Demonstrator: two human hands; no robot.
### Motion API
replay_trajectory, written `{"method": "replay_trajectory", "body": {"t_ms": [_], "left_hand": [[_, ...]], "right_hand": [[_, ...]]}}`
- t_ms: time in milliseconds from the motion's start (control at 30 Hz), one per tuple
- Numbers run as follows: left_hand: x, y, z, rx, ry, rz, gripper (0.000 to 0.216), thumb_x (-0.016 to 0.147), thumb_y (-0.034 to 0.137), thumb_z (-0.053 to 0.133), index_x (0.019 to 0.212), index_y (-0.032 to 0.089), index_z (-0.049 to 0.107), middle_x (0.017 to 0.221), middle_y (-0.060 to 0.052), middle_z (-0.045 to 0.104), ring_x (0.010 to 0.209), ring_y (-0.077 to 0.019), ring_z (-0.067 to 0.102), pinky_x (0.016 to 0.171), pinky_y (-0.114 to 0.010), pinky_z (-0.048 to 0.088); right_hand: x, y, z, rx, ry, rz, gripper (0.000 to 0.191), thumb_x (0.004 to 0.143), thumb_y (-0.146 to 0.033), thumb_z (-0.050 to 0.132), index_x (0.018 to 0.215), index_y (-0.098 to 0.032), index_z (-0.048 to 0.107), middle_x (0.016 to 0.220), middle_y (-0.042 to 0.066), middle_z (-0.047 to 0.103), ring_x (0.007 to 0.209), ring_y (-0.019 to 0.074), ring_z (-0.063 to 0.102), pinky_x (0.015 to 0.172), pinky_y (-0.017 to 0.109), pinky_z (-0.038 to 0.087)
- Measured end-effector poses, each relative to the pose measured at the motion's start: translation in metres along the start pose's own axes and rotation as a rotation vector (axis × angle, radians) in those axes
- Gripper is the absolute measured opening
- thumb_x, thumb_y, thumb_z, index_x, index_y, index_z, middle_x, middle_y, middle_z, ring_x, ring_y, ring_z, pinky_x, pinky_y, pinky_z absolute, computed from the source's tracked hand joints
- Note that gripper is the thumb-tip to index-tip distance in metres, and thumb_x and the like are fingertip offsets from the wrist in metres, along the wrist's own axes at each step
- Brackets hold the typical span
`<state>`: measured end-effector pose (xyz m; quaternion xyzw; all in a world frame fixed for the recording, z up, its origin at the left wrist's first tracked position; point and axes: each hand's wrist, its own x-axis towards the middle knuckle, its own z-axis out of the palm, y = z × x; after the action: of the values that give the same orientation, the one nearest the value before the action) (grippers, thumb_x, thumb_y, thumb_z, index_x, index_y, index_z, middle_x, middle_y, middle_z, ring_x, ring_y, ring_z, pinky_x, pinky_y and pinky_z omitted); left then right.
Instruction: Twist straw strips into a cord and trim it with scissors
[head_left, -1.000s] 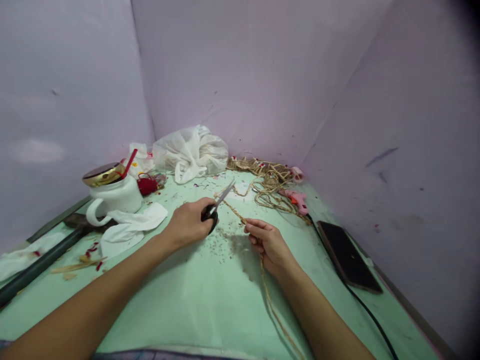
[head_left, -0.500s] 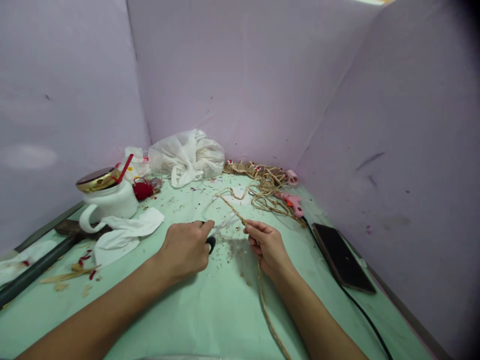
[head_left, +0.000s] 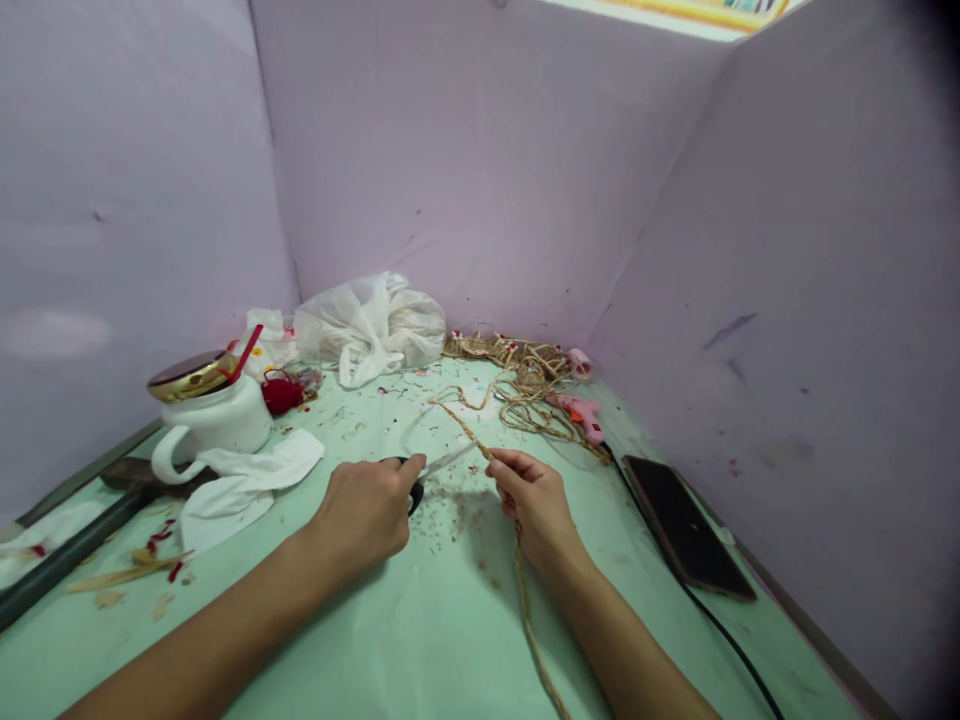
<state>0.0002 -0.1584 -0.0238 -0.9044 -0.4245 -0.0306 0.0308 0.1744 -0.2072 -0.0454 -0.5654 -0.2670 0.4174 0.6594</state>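
Observation:
My left hand point(head_left: 367, 510) is closed round the black handles of a pair of scissors point(head_left: 433, 468), whose blades lie low over the green table and point right toward the rope. My right hand point(head_left: 534, 500) pinches a braided jute rope point(head_left: 457, 425) just right of the blade tips. The rope runs from a tangled heap point(head_left: 529, 385) at the back, through my right fingers, and down past my wrist toward me. Small fibre scraps litter the table under both hands.
A white mug with a gold lid point(head_left: 206, 410) and white cloth point(head_left: 244, 478) sit at left, beside a dark bar point(head_left: 67, 555). A plastic bag point(head_left: 371, 325) lies at the back, a pink glue gun point(head_left: 581, 412) and a dark phone point(head_left: 686, 525) at right. Lilac walls enclose the table.
The scissors have come down from pointing up and away to lying low near the table, blades aimed at the rope. My right hand has kept its pinch on the rope.

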Motion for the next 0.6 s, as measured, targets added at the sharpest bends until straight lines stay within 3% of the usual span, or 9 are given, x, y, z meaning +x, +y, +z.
{"method": "replay_trajectory", "body": {"t_ms": [333, 600], "left_hand": [[-0.0023, 0.0000, -0.0059, -0.186, 0.014, -0.026, 0.035, 0.072, 0.019, 0.039, 0.102, 0.028, 0.053, 0.083, -0.002, 0.065, 0.078, -0.0202, 0.060, 0.060, -0.027, 0.037], [-0.0034, 0.0027, -0.0027, -0.169, 0.021, 0.020, 0.040, 0.071, 0.022, 0.042, 0.111, 0.027, 0.050, 0.090, -0.003, 0.064, 0.085, -0.0207, 0.059, 0.068, -0.028, 0.039]], "right_hand": [[0.0019, -0.0001, -0.0017, 0.092, -0.027, 0.065, 0.022, 0.051, -0.021, 0.069, 0.071, -0.011, 0.065, 0.055, 0.000, 0.056, 0.040, 0.0036, 0.035, 0.036, 0.017, 0.016], [0.0063, -0.0022, -0.0067, 0.302, -0.157, 0.144, 0.020, 0.049, -0.013, 0.066, 0.069, -0.009, 0.066, 0.061, 0.003, 0.055, 0.046, 0.0035, 0.037, 0.036, 0.015, 0.019]]}}
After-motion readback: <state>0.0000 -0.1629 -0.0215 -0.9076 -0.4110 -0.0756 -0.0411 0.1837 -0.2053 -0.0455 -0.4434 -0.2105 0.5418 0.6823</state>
